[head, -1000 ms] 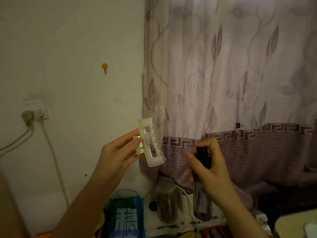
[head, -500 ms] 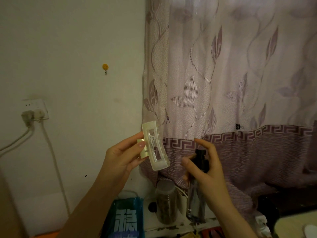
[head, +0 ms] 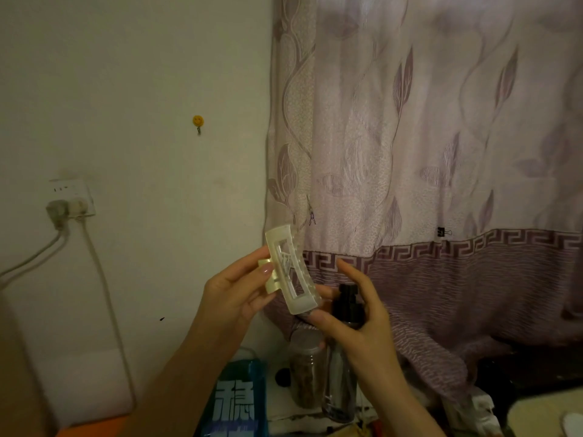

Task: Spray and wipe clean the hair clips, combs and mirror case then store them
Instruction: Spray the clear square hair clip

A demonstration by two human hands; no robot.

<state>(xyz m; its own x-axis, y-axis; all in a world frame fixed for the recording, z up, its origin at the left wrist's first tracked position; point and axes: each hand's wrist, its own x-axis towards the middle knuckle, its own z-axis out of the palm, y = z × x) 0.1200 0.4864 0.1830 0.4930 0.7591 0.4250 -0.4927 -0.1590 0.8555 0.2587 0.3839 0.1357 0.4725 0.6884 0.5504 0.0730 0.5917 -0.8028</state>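
Two hands, one clip, one spray bottle

Pinching cream hair clip (head: 288,272) in left hand (head: 235,293) before the curtain (head: 441,152); gripping dark spray bottle (head: 342,351) in right hand (head: 359,320), forefinger raised above the nozzle, just beside the clip's lower end.

**Readable marks**

Blue bag (head: 235,402), bottom centre: large white Chinese character "稳" across front; smaller lines of print beneath, too blurred to read. No legible text on bottle, clip, jar, or wall socket.
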